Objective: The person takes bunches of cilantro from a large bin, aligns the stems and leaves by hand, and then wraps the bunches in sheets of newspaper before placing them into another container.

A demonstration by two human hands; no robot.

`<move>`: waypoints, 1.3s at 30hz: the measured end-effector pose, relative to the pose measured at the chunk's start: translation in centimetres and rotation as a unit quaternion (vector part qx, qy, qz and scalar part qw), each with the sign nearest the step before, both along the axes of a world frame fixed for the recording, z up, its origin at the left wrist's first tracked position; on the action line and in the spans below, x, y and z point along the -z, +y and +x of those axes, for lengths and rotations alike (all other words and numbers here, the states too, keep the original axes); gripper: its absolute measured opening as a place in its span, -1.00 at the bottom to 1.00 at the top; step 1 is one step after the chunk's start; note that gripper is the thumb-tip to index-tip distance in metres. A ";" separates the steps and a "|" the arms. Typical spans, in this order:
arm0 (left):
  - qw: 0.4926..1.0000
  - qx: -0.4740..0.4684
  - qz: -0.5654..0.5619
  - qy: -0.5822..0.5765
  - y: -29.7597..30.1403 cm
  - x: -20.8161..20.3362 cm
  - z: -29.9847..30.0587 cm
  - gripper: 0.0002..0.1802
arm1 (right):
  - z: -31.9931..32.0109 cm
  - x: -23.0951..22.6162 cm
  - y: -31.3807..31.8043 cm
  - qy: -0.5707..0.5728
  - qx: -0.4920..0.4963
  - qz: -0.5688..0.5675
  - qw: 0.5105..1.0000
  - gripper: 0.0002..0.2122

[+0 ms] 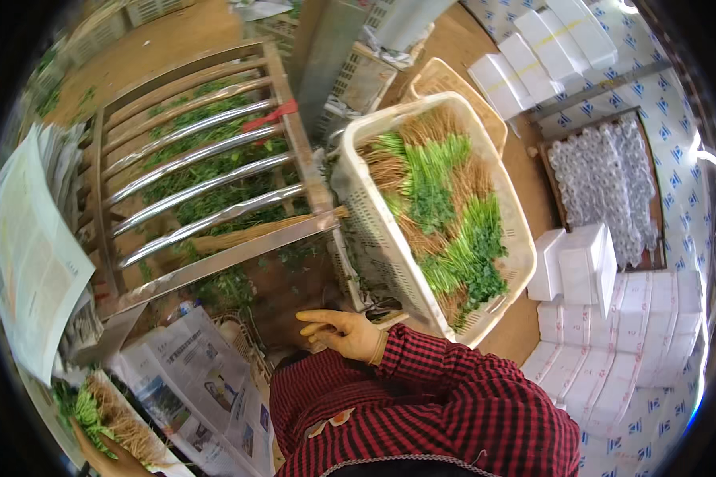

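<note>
At the lower left edge my left hand lies against a bunch of leafy greens with brown roots. Its visible fingers are stretched and apart; part of the hand is cut off by the rim. My right hand, in a yellowish glove, is held in front of my body with fingers extended and nothing in them. Between the hands, sheets of newspaper lie spread beside the bunch. Beyond the right hand stands a large cream plastic crate holding several rooted green bunches.
A metal rack with roller bars stands ahead on the left, with loose greens beneath it. A stack of newspapers rises at the far left. White foam boxes and clear wrapped items are along the right wall.
</note>
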State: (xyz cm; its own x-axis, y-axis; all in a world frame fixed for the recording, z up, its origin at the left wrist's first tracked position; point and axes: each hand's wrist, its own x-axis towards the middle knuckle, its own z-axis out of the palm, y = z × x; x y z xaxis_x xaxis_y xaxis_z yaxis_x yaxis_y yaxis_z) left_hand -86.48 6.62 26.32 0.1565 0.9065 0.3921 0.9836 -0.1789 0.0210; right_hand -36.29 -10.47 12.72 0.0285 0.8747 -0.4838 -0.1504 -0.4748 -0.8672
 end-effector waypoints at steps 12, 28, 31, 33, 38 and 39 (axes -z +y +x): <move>0.692 0.627 -0.307 -0.186 -4.7 15.0 64.6 -0.54 | 30.1 10.2 -16.4 -0.284 0.540 -0.030 0.792 -0.68; 0.732 0.627 -0.260 -0.054 -5.7 21.8 68.3 -0.54 | 41.6 10.3 -15.3 -0.466 -0.006 -0.232 0.854 0.08; 0.730 0.626 -0.264 -0.069 -5.7 22.3 68.2 -0.54 | 40.2 8.4 -12.7 -0.504 -0.095 -0.304 0.803 0.14; 0.732 0.622 -0.268 -0.073 -5.8 22.2 68.2 -0.53 | 38.1 9.3 -12.2 -0.547 -0.105 -0.327 0.763 0.19; 0.721 0.631 -0.272 -0.086 -5.6 22.2 68.4 -0.51 | 36.9 12.4 -11.2 -0.607 -0.115 -0.391 0.682 0.19; 0.718 0.633 -0.274 -0.085 -5.6 22.3 68.3 -0.51 | 37.0 12.4 -11.3 -0.600 -0.113 -0.400 0.684 0.17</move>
